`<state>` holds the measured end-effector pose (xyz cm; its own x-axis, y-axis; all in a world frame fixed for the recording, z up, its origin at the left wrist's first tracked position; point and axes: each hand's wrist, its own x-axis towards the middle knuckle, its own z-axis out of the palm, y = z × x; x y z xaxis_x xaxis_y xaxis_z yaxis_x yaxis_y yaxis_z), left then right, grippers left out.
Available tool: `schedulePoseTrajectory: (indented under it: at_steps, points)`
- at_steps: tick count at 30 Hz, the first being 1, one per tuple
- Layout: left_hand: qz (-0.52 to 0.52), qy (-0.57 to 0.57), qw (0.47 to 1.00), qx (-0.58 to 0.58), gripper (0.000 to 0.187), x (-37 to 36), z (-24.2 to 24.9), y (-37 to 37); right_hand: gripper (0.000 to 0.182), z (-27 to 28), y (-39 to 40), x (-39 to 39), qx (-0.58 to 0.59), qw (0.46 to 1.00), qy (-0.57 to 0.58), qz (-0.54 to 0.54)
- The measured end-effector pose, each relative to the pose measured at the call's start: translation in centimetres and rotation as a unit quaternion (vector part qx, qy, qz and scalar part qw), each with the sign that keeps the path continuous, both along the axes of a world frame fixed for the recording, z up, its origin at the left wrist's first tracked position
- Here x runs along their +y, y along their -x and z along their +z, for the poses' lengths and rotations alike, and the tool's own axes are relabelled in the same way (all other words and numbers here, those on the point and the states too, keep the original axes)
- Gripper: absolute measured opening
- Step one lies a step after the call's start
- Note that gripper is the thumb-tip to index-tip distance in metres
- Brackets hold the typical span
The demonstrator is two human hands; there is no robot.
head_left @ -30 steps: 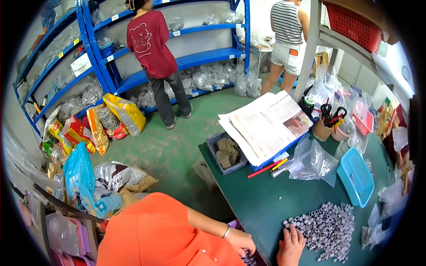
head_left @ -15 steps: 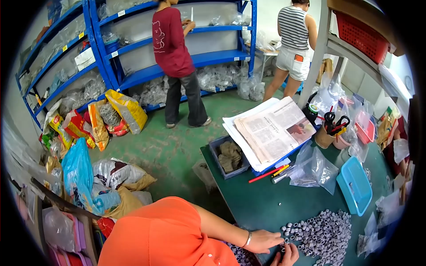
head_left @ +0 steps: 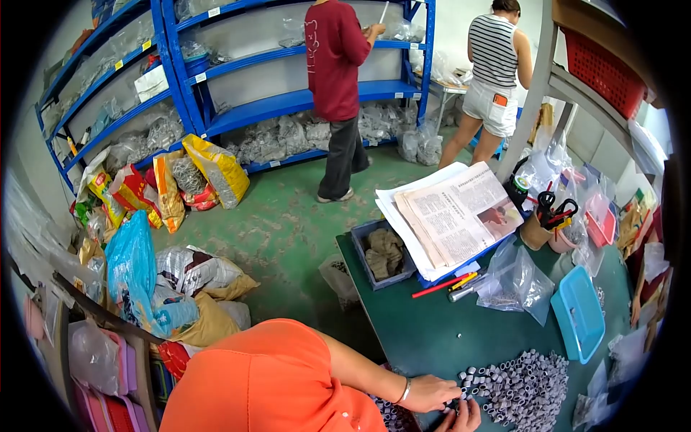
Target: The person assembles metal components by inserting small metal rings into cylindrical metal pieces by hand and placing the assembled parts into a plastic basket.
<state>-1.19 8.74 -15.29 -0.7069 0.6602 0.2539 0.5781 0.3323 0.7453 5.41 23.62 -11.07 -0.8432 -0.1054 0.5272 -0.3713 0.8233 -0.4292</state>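
Note:
Small grey ring-shaped pieces (head_left: 529, 389) lie in a loose heap on the green table (head_left: 425, 331). At the heap's near left edge, my left hand (head_left: 430, 393), with a bracelet at its wrist, has its fingers bent together and pointing down. Just below it, my right hand (head_left: 464, 417) pinches at a small grey ring, its fingertips close to the left ones. What the left fingertips hold is too small to make out. More grey rings (head_left: 392, 416) show in a container below the table edge, partly hidden by my orange sleeve and forearm.
A turquoise basket (head_left: 580, 317), plastic bags (head_left: 512, 281), pens (head_left: 464, 281), a newspaper stack (head_left: 453, 216) and a grey bin with gloves (head_left: 360, 252) stand on the table. Scissors (head_left: 554, 209) sit in a cup. Two people stand by blue shelves (head_left: 252, 115); sacks (head_left: 216, 173) lie on the floor.
The view has shifted slightly, moving the room rightward in the picture. The person in dark red has moved right along the shelves. My hands stay at the heap's edge, fingertips drawn closer together.

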Motion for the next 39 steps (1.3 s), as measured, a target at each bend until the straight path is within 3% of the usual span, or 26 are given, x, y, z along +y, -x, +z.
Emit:
schedulePoseTrajectory:
  at_steps: [4,7,10,12,14,16,17,21,32,36,39]
  points:
    - [-0.025,-0.017,0.999,0.039,0.026,0.1,-1.2,0.3,0.024,-1.0,-0.1,0.4,-0.009,0.999,-0.014,0.043]
    - [-0.026,0.019,0.999,0.014,0.028,0.1,-0.8,0.5,0.015,-0.4,0.0,0.3,-0.004,0.999,0.013,-0.033]
    - [-0.005,-0.010,1.000,-0.001,0.030,-0.7,0.1,0.2,0.015,0.9,-0.3,-0.9,-0.014,0.999,0.005,-0.039]
    - [-0.022,-0.008,1.000,0.006,0.030,-0.8,0.2,0.1,0.018,0.4,0.2,-0.5,-0.045,0.997,-0.012,0.069]
    - [-0.026,-0.016,0.999,0.019,0.022,-0.4,-0.5,0.4,0.018,0.1,0.3,-0.4,-0.033,0.997,-0.017,0.070]
    - [-0.017,0.009,1.000,0.004,0.016,0.1,-1.5,0.5,0.018,-1.0,0.4,-0.5,-0.053,0.998,0.041,-0.008]
    - [0.000,-0.003,1.000,0.007,0.012,0.1,-1.2,0.4,0.018,-0.6,0.6,-0.5,-0.025,0.999,0.017,-0.027]
    - [0.021,-0.028,0.999,0.016,0.013,-0.4,-0.9,0.2,0.020,-0.6,0.6,-0.1,-0.023,0.999,0.003,0.043]
    - [-0.012,-0.008,0.999,-0.035,0.018,-1.3,1.1,0.1,0.026,-0.1,-0.7,0.0,0.008,0.999,0.004,-0.042]
    - [-0.006,-0.006,1.000,-0.011,0.016,-1.4,0.9,0.0,0.022,-0.9,-0.5,-0.2,-0.022,1.000,-0.017,-0.006]
    - [-0.002,-0.001,1.000,-0.016,0.015,-1.3,0.7,0.1,0.021,-0.7,-0.2,-0.1,-0.004,0.998,0.010,-0.066]
